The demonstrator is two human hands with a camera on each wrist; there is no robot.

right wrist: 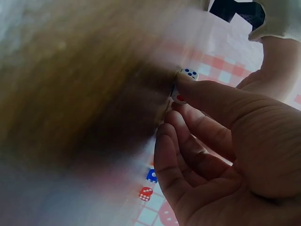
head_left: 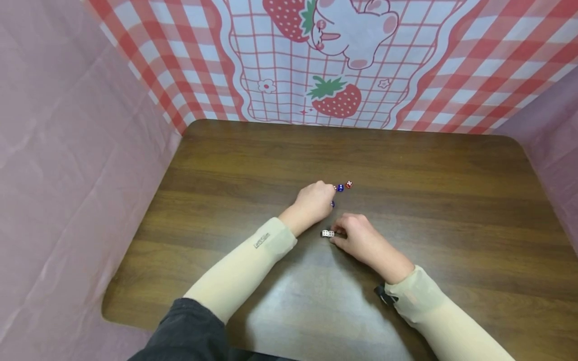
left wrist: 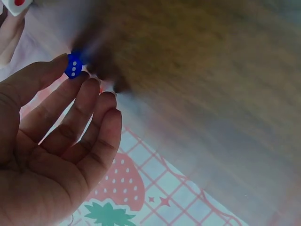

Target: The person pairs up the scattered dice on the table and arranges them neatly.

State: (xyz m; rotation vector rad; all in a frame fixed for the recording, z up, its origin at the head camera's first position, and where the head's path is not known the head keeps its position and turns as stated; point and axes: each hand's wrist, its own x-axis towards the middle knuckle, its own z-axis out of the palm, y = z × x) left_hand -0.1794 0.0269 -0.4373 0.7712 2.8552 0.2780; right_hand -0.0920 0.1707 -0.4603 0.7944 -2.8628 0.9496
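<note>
My left hand (head_left: 314, 201) reaches over the middle of the table. In the left wrist view its thumb and index finger pinch a blue die (left wrist: 74, 66) with white pips. Closer to me, my right hand (head_left: 358, 238) has its thumb and index finger at two white dice (head_left: 328, 233) set side by side. The right wrist view shows the thumb covering part of a white die (right wrist: 190, 73), with a red pip visible below. Just beyond the left fingertips lie a blue die (head_left: 340, 187) and a red die (head_left: 349, 184); another small die there is mostly hidden.
The brown wooden table (head_left: 429, 175) has rounded corners. Behind it hangs a red-and-white checked cloth (head_left: 280, 100) with strawberries. Pink cloth (head_left: 67, 175) hangs at the left side, and similar cloth hangs at the right.
</note>
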